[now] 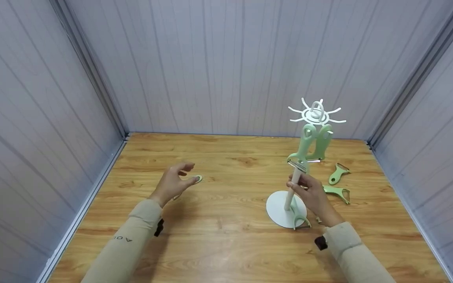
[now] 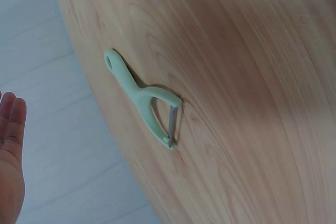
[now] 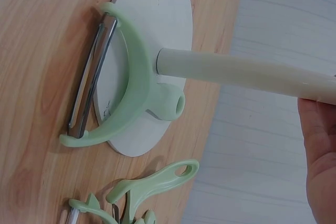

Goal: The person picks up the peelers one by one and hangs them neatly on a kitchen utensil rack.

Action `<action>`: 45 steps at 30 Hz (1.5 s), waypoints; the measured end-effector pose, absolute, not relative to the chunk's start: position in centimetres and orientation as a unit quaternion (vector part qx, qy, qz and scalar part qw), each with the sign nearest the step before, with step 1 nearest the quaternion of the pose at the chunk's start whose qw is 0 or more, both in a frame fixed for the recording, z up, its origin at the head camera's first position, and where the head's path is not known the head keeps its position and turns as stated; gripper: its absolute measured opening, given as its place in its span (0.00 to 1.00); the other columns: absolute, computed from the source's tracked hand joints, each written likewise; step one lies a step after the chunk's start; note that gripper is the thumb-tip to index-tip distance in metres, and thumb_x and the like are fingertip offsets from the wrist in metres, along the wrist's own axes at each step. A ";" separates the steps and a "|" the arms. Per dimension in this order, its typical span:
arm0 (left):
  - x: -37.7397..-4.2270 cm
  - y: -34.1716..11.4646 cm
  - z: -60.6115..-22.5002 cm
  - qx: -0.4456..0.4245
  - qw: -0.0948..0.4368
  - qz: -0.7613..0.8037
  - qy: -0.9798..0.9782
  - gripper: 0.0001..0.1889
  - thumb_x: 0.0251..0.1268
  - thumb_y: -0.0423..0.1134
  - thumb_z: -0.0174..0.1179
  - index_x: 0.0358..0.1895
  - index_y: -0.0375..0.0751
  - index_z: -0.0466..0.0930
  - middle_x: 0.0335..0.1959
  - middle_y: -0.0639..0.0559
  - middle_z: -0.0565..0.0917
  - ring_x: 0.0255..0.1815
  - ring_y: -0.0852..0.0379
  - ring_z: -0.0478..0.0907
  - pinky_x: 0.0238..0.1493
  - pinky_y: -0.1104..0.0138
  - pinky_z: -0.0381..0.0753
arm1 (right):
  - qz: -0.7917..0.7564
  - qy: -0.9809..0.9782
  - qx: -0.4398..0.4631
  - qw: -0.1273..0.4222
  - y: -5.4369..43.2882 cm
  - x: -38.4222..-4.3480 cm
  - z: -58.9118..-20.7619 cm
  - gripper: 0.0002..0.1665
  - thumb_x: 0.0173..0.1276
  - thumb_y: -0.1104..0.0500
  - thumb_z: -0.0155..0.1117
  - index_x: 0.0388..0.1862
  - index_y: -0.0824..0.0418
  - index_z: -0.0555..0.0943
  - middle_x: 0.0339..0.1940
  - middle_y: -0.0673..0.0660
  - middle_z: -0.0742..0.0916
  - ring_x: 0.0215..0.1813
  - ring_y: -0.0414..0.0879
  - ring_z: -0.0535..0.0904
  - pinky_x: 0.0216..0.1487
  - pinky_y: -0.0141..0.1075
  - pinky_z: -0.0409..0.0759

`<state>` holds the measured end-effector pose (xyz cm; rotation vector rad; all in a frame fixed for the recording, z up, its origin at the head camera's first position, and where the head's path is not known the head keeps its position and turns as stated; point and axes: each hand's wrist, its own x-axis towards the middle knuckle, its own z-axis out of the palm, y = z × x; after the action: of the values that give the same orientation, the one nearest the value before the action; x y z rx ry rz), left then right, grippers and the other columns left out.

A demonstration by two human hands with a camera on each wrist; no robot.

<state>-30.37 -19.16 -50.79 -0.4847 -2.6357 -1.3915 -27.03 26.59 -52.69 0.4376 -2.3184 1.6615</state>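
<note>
Pale wood-grained panels (image 1: 226, 67) rise behind and on both sides of a wooden tabletop (image 1: 222, 251), and we see two arms in beige sleeves (image 1: 126, 239) reach in over it, with a dark item (image 1: 321, 243) at each wrist. On the right half of the table we find a white stand (image 1: 288, 210): a round base, a straight post and a crown of thin, curved arms. Our left hand (image 1: 173, 182) is unclenched, thumb and fingers spread apart with nothing between them, just above a light green peeler (image 2: 137, 95). That peeler lies flat on the wood, and in the left wrist view we see its handle hole and metal blade in full. Our right hand (image 1: 311, 192) grips the post between thumb and fingers. Just under the crown we see two green peelers (image 1: 306, 143) hanging side by side, their blade ends down. Another peeler (image 3: 139, 66) overlaps the base beside the foot of the post; we cannot tell how it is supported. To the right of the stand, two more peelers (image 1: 338, 174) lie on the tabletop near each other, the nearer one just beyond our right hand.
</note>
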 end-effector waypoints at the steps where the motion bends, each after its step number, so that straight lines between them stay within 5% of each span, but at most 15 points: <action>1: -30.4 -19.3 -50.9 -0.159 0.062 -0.459 -0.872 0.28 0.72 0.37 0.75 0.71 0.34 0.81 0.66 0.36 0.84 0.66 0.36 0.81 0.70 0.42 0.80 | 0.572 -0.796 0.150 0.127 26.6 -27.0 -52.7 0.07 0.76 0.70 0.70 0.50 0.68 0.87 0.44 0.64 0.93 0.46 0.33 0.88 0.47 0.25 0.86; 18: -31.1 -19.6 -51.6 -0.152 0.050 -0.451 -0.878 0.27 0.71 0.32 0.73 0.71 0.32 0.80 0.66 0.34 0.84 0.68 0.34 0.80 0.71 0.42 0.80 | 0.566 -0.804 0.136 0.123 26.7 -27.0 -52.9 0.09 0.77 0.68 0.70 0.52 0.67 0.87 0.44 0.56 0.93 0.46 0.33 0.88 0.48 0.26 0.87; 29: -31.6 -20.0 -52.6 -0.146 0.037 -0.449 -0.881 0.29 0.71 0.33 0.74 0.72 0.32 0.79 0.68 0.35 0.84 0.70 0.34 0.79 0.73 0.44 0.78 | 0.565 -0.804 0.140 0.121 26.7 -27.1 -52.8 0.08 0.76 0.69 0.71 0.51 0.68 0.86 0.44 0.61 0.92 0.46 0.34 0.88 0.48 0.26 0.86; 45: -32.5 -20.8 -53.5 -0.090 -0.057 -0.401 -0.910 0.33 0.75 0.36 0.71 0.79 0.36 0.73 0.77 0.36 0.76 0.79 0.34 0.71 0.76 0.40 0.75 | 0.565 -0.805 0.142 0.117 26.6 -26.9 -52.4 0.08 0.77 0.68 0.70 0.52 0.68 0.87 0.45 0.63 0.92 0.46 0.33 0.88 0.48 0.25 0.86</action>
<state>-32.49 -20.77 -53.49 -0.2920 -2.9670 -1.3094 -26.90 26.64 -52.41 0.4156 -2.3557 1.6530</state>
